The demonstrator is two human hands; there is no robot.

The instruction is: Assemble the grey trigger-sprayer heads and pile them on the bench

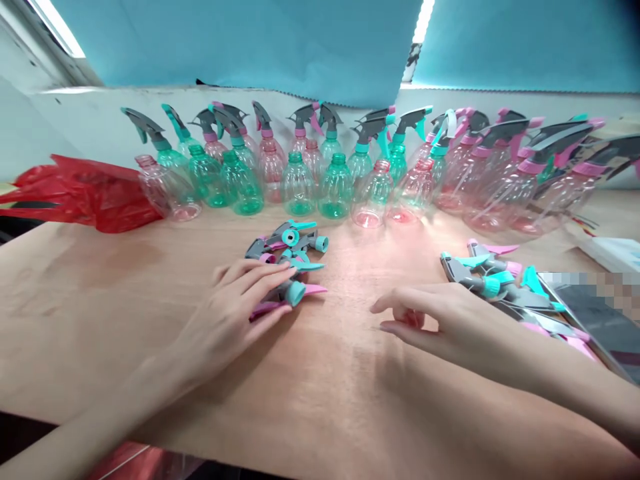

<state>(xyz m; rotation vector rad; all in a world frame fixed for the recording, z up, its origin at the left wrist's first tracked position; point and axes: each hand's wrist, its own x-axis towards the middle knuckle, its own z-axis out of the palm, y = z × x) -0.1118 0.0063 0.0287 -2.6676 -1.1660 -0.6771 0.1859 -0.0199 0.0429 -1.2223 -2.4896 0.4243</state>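
Note:
My left hand (233,300) lies over a small pile of trigger spray heads (295,293), grey with turquoise or pink caps and levers. Its fingers are stretched out across them, with the thumb low at the near side; the hand covers part of the pile. To the right, my right hand (430,310) hovers above the wooden table (320,387). Its thumb and forefinger are apart with nothing visible between them, and the other fingers are curled under. Close beyond that wrist is a second pile of spray heads (493,287), partly hidden by the forearm.
Along the back wall stand several clear bottles, such as a green bottle (335,190) without a head and a pink bottle (500,193) with one fitted. A red plastic bag (90,193) lies at left. At right a dark-screened device (595,320) rests beside the spray heads.

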